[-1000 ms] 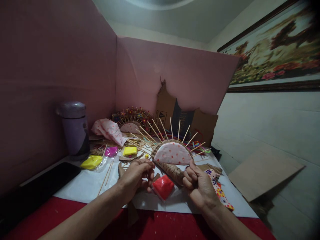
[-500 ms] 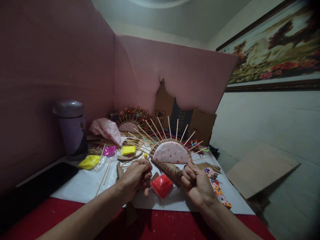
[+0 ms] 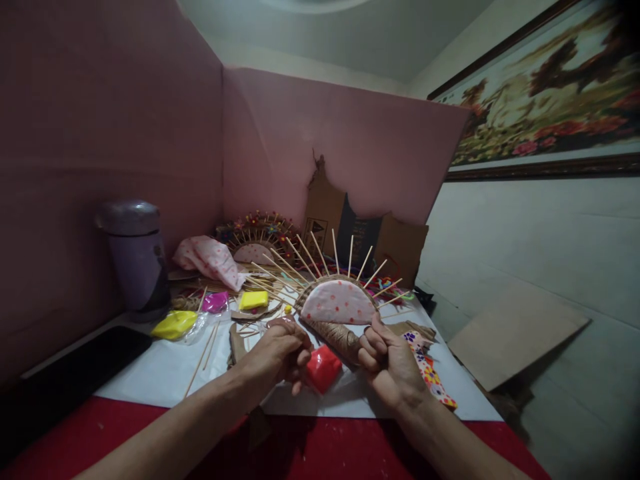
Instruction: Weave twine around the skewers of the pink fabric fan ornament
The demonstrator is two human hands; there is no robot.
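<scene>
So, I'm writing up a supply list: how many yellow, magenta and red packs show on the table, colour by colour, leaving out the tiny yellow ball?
Yellow packs: 2
Magenta pack: 1
Red pack: 1
Total: 4

Pink partition (image 3: pixel 345 147), pale wall (image 3: pixel 505 233), framed picture (image 3: pixel 545 93)

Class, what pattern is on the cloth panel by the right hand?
The half-round cloth panel is pale pink with reddish dots; head view.
</scene>
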